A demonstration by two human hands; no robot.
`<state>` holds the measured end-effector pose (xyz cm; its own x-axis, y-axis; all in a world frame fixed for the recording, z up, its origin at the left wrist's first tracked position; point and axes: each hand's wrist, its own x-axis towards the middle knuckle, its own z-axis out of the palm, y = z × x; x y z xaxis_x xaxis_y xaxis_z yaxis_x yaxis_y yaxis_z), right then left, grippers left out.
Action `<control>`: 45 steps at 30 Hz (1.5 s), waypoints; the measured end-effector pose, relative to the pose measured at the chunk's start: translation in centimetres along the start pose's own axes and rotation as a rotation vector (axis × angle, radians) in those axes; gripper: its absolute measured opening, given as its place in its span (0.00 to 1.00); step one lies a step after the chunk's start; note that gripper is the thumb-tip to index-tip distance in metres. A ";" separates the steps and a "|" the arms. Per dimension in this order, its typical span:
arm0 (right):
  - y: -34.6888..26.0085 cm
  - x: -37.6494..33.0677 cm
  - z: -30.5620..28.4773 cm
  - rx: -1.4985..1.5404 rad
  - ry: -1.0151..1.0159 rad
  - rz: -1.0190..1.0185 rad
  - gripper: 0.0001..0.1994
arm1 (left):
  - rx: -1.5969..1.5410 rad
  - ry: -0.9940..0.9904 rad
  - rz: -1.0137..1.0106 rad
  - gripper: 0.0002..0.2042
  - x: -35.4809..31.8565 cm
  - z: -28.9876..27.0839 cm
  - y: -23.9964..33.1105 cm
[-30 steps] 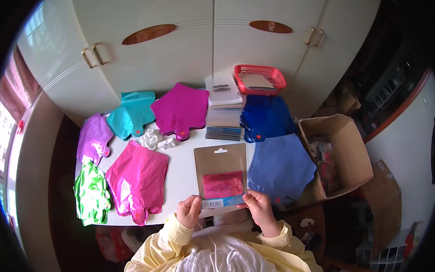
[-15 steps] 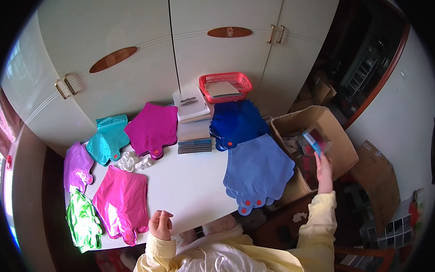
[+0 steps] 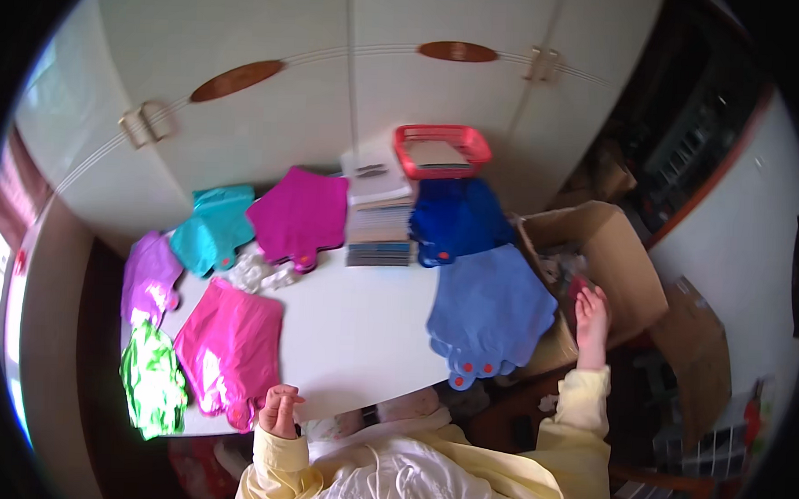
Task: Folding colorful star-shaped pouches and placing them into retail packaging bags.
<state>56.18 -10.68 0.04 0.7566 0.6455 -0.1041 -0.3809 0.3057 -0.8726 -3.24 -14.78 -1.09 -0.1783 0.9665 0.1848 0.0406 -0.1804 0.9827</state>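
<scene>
Table fills the middle of my view, white top, foil balloon shapes spread all round it. Biggest piece is the light blue balloon at the right edge, hanging partly over the side, w/ a dark blue balloon just behind it. Cardboard box sits open beside the table on the right. I see the right hand stretched out over the box's near edge, fingers loosely extended, a bit of red showing by the fingertips; can't tell if it's gripping anything. On the left, pink balloon lies flat near the front edge, magenta balloon and teal balloon further back, purple balloon and green balloon at the far left. Stack of flat packs sits centre-back, red basket behind it vs the cupboard doors. Left hand rests at the table's front edge, just beside the pink balloon's lower corner, fingers curled loosely, holding nothing I can see.
</scene>
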 end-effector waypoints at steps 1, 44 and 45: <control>-0.9 -3.1 2.3 -0.061 -0.084 -0.060 0.22 | 0.059 -0.037 0.061 0.08 -0.3 -0.4 1.8; 13.5 -34.2 17.5 -0.470 -1.423 0.085 0.14 | 0.994 0.535 -0.289 0.08 -13.7 -36.8 -30.2; 13.6 -34.0 17.6 -0.448 -1.454 0.082 0.14 | 1.227 0.455 -0.157 0.07 -15.1 -38.8 -30.3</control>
<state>15.94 -16.19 0.13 -0.5225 0.8386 0.1540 -0.0051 0.1776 -0.9841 -39.96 -31.04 -33.40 -0.5657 0.7710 0.2926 0.8062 0.4424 0.3929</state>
